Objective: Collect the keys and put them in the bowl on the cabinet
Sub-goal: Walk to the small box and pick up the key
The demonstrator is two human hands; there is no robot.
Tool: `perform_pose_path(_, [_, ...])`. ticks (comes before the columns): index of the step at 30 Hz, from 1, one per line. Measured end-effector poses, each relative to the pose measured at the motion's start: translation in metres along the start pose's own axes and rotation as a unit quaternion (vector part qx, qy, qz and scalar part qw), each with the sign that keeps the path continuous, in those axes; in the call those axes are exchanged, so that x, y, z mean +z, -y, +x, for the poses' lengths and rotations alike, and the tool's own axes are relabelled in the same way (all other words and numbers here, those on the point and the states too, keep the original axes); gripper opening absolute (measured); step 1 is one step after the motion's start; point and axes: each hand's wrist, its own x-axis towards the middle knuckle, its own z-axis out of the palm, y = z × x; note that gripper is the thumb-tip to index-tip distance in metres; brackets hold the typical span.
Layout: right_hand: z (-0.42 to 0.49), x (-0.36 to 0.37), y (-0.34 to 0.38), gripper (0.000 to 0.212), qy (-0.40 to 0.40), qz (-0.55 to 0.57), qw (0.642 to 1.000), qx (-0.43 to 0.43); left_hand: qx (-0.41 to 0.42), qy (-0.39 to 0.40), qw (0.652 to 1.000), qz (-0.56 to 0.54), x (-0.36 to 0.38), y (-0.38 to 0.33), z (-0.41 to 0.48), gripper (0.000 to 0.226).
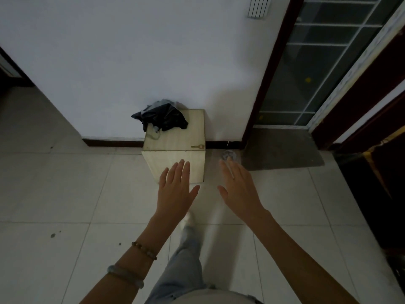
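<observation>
A small brass key (198, 146) lies near the front right corner of a pale wooden box cabinet (175, 167) standing against the white wall. A thin ring or cord (153, 133) lies on its top at the left, beside a crumpled black plastic bag (163, 116). No bowl can be made out on the cabinet. My left hand (176, 187) hovers flat in front of the cabinet's front face, fingers spread, holding nothing. My right hand (237, 187) is stretched out to the cabinet's right, also flat and with nothing in it.
A small roundish clear object (229, 155) lies on the tiled floor right of the cabinet, just beyond my right fingertips. A dark doormat (282, 150) lies before a glazed door (317, 62). Dark furniture (377, 183) stands at the right. My leg (186, 249) steps forward.
</observation>
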Motion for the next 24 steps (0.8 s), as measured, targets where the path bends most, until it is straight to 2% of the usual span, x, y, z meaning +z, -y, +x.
perform_pose_path(6, [0.105, 0.019, -0.028, 0.064, 0.001, 0.003, 1.0, 0.014, 0.004, 0.029, 1.0, -0.007, 0.034, 0.035, 0.105, 0.066])
perform_pose_path(13, [0.222, 0.037, -0.043, 0.061, 0.026, 0.058, 0.998, 0.03, 0.014, 0.074, 0.997, -0.003, 0.057, 0.076, 0.208, 0.067])
perform_pose_path(17, [0.266, 0.056, -0.056, 0.057, 0.057, 0.107, 0.992, 0.046, 0.01, 0.102, 0.995, -0.007, 0.073, 0.097, 0.241, 0.067])
perform_pose_path(24, [0.308, 0.08, -0.084, 0.05, 0.07, 0.118, 0.989, 0.049, 0.003, 0.15, 0.989, -0.007, 0.101, 0.118, 0.265, 0.068])
